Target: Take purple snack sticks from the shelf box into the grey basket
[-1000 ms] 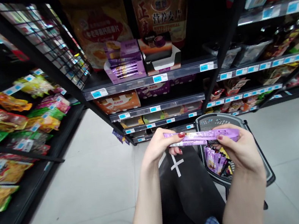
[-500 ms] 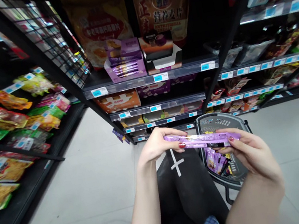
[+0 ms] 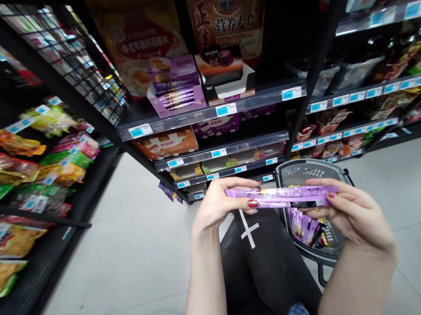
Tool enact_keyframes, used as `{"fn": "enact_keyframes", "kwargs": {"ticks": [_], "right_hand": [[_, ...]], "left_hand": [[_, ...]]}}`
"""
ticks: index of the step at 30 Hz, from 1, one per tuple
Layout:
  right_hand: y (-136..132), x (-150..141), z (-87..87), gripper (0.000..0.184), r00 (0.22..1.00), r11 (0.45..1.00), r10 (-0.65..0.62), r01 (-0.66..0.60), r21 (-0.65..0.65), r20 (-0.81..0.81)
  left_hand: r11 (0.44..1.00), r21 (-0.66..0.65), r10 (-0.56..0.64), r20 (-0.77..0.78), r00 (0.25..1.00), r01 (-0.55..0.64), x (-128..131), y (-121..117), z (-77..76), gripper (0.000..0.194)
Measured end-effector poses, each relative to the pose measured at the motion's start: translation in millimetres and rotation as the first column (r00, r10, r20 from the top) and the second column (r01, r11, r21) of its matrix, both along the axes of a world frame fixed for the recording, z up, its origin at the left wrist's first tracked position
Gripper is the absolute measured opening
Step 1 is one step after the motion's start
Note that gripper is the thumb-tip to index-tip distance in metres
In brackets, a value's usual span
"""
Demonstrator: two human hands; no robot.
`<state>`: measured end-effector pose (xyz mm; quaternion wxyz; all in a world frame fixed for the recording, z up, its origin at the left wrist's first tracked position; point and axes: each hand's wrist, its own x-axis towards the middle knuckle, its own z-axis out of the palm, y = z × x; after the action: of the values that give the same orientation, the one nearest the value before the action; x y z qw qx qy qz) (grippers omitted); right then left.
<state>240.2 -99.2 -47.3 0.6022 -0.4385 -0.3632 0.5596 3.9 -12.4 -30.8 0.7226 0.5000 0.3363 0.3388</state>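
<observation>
A long, thin purple sachet (image 3: 278,197) stretches level between my two hands above my lap. My left hand (image 3: 224,201) pinches its left end between thumb and fingers. At its right end, my right hand (image 3: 356,208) grips it, thumb on top. Printed text and a black patch show on the sachet's side. Beneath my right hand stands a grey shopping basket (image 3: 309,164) on the floor, with several purple sachets (image 3: 306,227) lying inside. On the shelf ahead, an open purple display box (image 3: 176,101) holds similar sachets, beside a black-and-brown box (image 3: 226,76).
Large cereal bags (image 3: 230,18) stand behind the boxes on the black shelf (image 3: 187,119). Lower shelves carry an orange carton (image 3: 167,143) and other packs. To the left, a rack holds bagged snacks (image 3: 8,236); more packaged goods fill shelves at right. A purple packet (image 3: 170,192) hangs by the shelf's lower corner.
The sachet and my left hand have shifted very slightly left. My right thumb sits a little further right along the sachet's end. Both hands keep their hold.
</observation>
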Motion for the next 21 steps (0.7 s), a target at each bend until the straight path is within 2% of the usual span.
{"fn": "enact_keyframes", "kwargs": {"ticks": [3, 5, 7, 9, 11, 14, 17, 21], "right_hand": [[8, -11, 3.1, 0.030, 0.984, 0.984, -0.171, 0.168, 0.057, 0.050], [15, -20, 3.5, 0.031, 0.962, 0.962, -0.264, 0.258, 0.087, 0.070], [22, -28, 3.0, 0.031, 0.958, 0.961, -0.269, 0.260, 0.095, 0.101], [25, -35, 2.5, 0.031, 0.968, 0.980, -0.195, 0.185, 0.078, 0.157], [26, -40, 2.7, 0.031, 0.968, 0.988, -0.146, 0.133, 0.073, 0.204], [26, -44, 3.9, 0.034, 0.958, 0.987, -0.154, 0.139, 0.077, 0.244], [28, -47, 4.7, 0.030, 0.946, 0.981, -0.195, 0.184, 0.066, 0.259], [29, -48, 4.2, 0.017, 0.916, 0.948, -0.319, 0.304, 0.097, 0.244]], "left_hand": [[0.996, 0.087, 0.011, -0.125, 0.992, 0.000, 6, -3, 1.6, 0.040], [0.980, 0.161, -0.070, -0.271, 0.960, 0.117, 12, -5, 1.1, 0.039], [0.942, 0.204, -0.171, -0.388, 0.906, 0.265, 21, -8, -0.8, 0.030], [0.916, 0.219, -0.226, -0.411, 0.883, 0.336, 31, -11, -3.5, 0.025], [0.925, 0.219, -0.219, -0.362, 0.906, 0.311, 41, -12, -6.2, 0.024], [0.949, 0.221, -0.151, -0.306, 0.940, 0.225, 51, -15, -9.9, 0.019], [0.954, 0.246, -0.086, -0.328, 0.941, 0.173, 56, -17, -13.5, 0.018], [0.955, 0.258, -0.051, -0.336, 0.940, 0.144, 62, -22, -16.1, 0.028]]}}
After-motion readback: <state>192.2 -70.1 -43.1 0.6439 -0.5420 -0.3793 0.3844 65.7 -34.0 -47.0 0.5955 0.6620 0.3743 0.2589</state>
